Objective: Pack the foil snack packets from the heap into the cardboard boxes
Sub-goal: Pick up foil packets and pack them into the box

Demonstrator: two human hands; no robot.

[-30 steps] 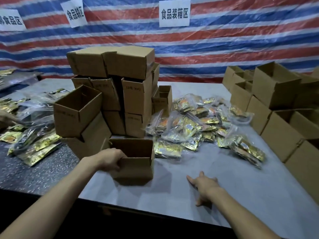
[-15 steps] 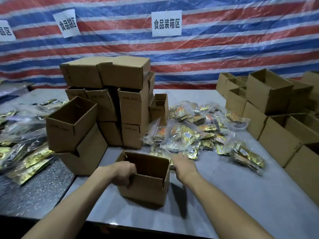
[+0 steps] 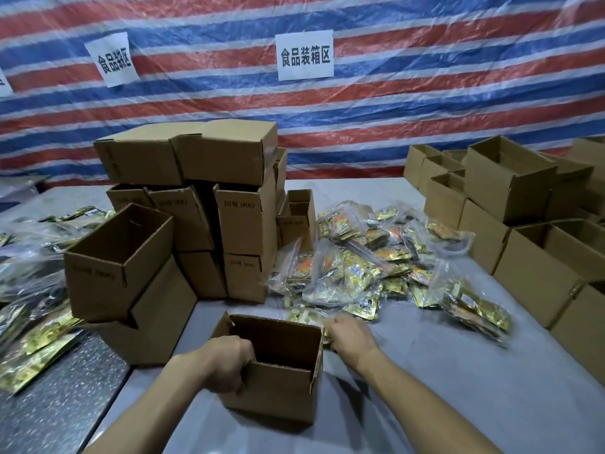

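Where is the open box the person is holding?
Head view, low centre: the open cardboard box stands on the table, its near wall gripped by the left hand, in front of the foil packet heap.

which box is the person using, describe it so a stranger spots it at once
On the grey table, look in front of the tall stack of cardboard boxes, nearest the camera. The open box stands there alone and upright, beside the heap of foil packets. It is the only box a hand grips: the left hand holds its near rim.
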